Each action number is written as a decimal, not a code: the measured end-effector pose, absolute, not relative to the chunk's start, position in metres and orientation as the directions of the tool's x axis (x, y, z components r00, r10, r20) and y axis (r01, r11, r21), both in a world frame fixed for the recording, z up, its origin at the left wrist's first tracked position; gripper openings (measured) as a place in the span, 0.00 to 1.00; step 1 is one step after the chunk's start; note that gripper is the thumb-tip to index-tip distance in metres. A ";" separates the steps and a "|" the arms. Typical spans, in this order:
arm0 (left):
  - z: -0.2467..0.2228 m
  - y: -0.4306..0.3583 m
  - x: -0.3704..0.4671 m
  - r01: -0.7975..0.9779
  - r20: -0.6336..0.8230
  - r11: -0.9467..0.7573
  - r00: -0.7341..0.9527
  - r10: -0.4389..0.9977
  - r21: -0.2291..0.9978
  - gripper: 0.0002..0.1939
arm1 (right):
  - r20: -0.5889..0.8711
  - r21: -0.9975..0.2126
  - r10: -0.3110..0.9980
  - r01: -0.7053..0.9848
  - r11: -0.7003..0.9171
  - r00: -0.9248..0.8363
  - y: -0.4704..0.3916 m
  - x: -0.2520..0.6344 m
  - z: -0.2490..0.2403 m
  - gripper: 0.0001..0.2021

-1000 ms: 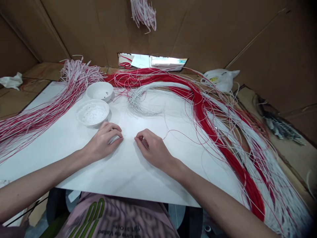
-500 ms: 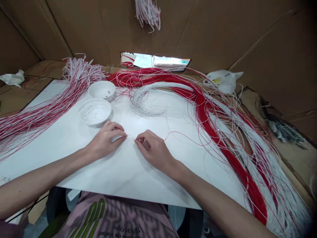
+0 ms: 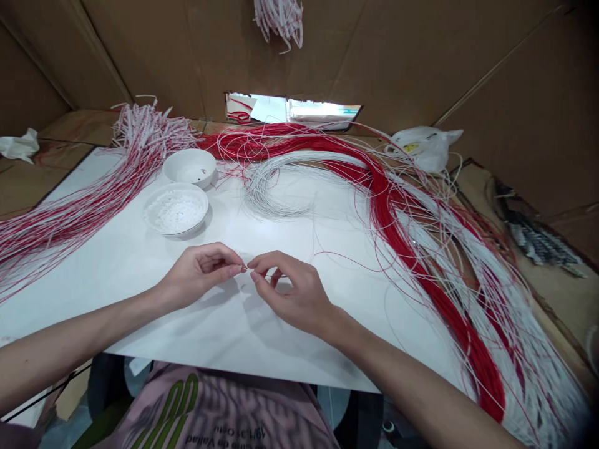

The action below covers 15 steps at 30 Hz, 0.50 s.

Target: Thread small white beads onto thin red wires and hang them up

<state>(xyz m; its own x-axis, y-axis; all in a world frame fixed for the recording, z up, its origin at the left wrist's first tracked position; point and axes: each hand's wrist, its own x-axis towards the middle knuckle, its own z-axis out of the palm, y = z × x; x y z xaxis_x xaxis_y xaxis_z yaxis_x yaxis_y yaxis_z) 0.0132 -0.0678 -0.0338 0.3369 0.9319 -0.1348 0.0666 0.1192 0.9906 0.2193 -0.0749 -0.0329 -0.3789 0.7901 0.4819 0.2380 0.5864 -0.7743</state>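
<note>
Fine cord (image 3: 246, 269), so slight I can barely follow it, lies at the fingertips of both hands, low over the white tabletop (image 3: 224, 337). Thumb and forefinger of the left hand (image 3: 194, 274) are pinched together on it, the other fingers curled in behind. Just beside them, the right hand (image 3: 294, 287) brings its thumb and forefinger almost tip to tip, its other fingers bent; I cannot tell whether those two tips grip the cord.

Past the left hand stands a white bowl full of small white pieces (image 3: 178, 233), and right behind it another bowl with a few dark specks (image 3: 171, 171). Farther off to the left of that hand, a bundle of red-and-white strands (image 3: 107, 193) spreads across, its pale tufted ends beyond the bowls. Ahead of both hands lies a curved bunch of white strands (image 3: 259, 181). A thick red hank (image 3: 386, 212) arcs behind it and sweeps down on the right hand's outer side, with loose white strands (image 3: 528, 330) beyond it.
</note>
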 end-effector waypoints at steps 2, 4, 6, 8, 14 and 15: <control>-0.036 -0.068 0.012 0.020 -0.164 0.168 0.359 0.919 0.986 0.07 | 0.499 -0.771 0.782 0.222 0.597 -0.372 -0.075 0.219 -0.032 0.03; -0.039 -0.069 0.011 -0.006 -0.180 0.197 0.381 0.907 0.980 0.06 | 0.509 -0.765 0.776 0.217 0.606 -0.372 -0.076 0.218 -0.032 0.04; -0.041 -0.069 0.010 -0.018 -0.190 0.214 0.394 0.899 0.977 0.06 | 0.515 -0.762 0.774 0.217 0.611 -0.368 -0.076 0.218 -0.032 0.04; -0.042 -0.070 0.010 -0.019 -0.195 0.220 0.395 0.898 0.975 0.06 | 0.517 -0.759 0.772 0.218 0.613 -0.370 -0.076 0.218 -0.032 0.04; -0.041 -0.070 0.010 -0.001 -0.196 0.212 0.383 0.903 0.977 0.06 | 0.513 -0.757 0.766 0.218 0.616 -0.387 -0.077 0.218 -0.031 0.04; -0.041 -0.070 0.010 0.001 -0.195 0.210 0.383 0.903 0.978 0.07 | 0.513 -0.756 0.766 0.218 0.617 -0.389 -0.077 0.218 -0.031 0.05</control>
